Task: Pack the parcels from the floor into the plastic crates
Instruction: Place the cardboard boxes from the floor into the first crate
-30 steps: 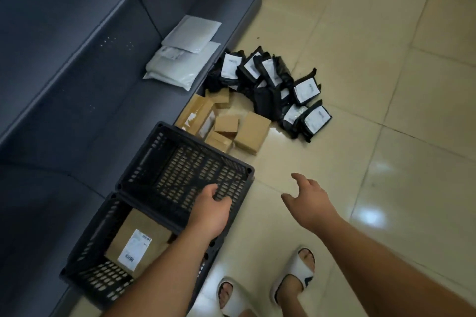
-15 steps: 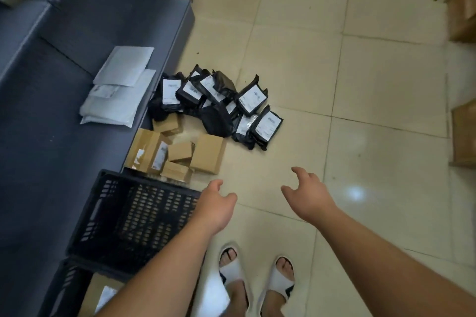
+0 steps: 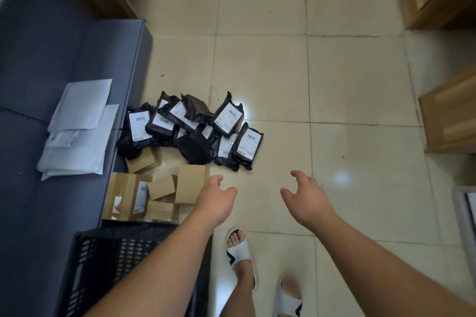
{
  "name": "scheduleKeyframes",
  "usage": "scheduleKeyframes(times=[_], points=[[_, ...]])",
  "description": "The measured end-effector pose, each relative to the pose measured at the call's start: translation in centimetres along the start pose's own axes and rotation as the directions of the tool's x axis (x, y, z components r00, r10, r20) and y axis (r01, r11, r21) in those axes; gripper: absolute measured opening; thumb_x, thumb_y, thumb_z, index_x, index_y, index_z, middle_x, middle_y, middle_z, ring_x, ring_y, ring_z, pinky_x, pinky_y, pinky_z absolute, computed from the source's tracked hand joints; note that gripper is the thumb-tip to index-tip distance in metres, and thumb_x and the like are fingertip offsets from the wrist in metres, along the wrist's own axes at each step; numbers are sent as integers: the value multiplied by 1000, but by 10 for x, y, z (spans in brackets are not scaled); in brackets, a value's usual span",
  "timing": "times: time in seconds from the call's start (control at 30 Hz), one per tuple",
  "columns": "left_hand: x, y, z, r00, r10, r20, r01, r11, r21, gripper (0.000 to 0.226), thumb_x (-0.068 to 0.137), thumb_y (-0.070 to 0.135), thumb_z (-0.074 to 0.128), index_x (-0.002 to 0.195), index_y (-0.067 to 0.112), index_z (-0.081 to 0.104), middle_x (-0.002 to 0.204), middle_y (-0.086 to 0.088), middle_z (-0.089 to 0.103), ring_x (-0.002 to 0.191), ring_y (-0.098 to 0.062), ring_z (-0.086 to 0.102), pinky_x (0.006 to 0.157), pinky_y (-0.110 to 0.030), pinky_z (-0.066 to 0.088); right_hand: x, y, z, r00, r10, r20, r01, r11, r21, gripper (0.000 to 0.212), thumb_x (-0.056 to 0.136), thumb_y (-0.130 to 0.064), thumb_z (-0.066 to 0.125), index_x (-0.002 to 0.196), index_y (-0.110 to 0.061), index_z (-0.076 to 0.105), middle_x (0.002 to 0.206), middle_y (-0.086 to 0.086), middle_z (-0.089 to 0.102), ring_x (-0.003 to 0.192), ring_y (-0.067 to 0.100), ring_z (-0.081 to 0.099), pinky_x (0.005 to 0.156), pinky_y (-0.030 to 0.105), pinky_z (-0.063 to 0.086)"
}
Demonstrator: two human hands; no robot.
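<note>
Far left of both hands: grey shelf base (image 3: 31,64) with pale padded mailers (image 3: 77,134) stacked on it, well apart from the hands

Below and left of the left hand: black plastic crate (image 3: 85,260), only its upper part in view, forearm crossing over it. What shows of the mesh floor looks bare, though much is hidden, so cannot say what it holds

Just left of the left hand: cardboard boxes (image 3: 152,193) huddled on the floor between crate and shelf edge; the nearest box lies just beside the thumb side, not touched as far as I can tell

Ahead of both hands, slightly left: heap of black poly parcels (image 3: 195,128) with white labels, overlapping one another, all on the tiled floor (image 3: 360,85)

Progress, as a judgement: early. The whole heap and all the boxes in view are on the floor; nearly everything seen is left to pack

Left hand (image 3: 216,201): fingers loosely spread and a little curled, palm down, holding nothing, touching nothing

Right hand (image 3: 306,198): the same, fingers parted and hooked, thumb out, empty, over bare tile to the right of the heap

Both hands hover short of the parcels; likely a reach for the near black parcels or boxes

Below the hands: own feet in white slides (image 3: 239,252)

Far right: wooden furniture (image 3: 448,116)
</note>
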State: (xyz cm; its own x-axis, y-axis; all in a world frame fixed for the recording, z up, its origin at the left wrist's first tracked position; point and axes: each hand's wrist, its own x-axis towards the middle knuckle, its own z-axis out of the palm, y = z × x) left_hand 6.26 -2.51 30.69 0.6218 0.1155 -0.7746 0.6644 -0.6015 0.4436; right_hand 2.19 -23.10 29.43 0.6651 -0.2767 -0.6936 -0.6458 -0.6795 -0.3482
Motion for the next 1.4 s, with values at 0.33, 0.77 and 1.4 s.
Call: scheduleKeyframes(times=[0.33,0.77,1.4], points=[[47,35,-26,999,-36,4,37,999,-25,57,97,28,54,152,22,39,157,1,43,133,-23,49,94,-29,39,45,-49,-10,999,-28,20,28,1000,10,59,95,-37,53,151,-23,38,148,10,46,135,32,44,109,41,40],[93,38,-53,970,-226,-90,206,960,-188,55,98,30,54,150,20,41,149,-1,49,122,-23,52,100,-34,43,127,-128,-16,962,-219,163,239,964,-119,57,97,-35,50,151,-21,38,146,9,47,131,31,47,104,43,44],[121,-111,-102,819,-574,-26,409,614,-674,46,102,24,50,147,15,42,143,-11,53,105,-21,48,87,-28,37,149,-258,128,781,-340,523,581,703,-411,47,94,-40,49,136,-18,51,124,11,61,112,34,57,95,42,49]])
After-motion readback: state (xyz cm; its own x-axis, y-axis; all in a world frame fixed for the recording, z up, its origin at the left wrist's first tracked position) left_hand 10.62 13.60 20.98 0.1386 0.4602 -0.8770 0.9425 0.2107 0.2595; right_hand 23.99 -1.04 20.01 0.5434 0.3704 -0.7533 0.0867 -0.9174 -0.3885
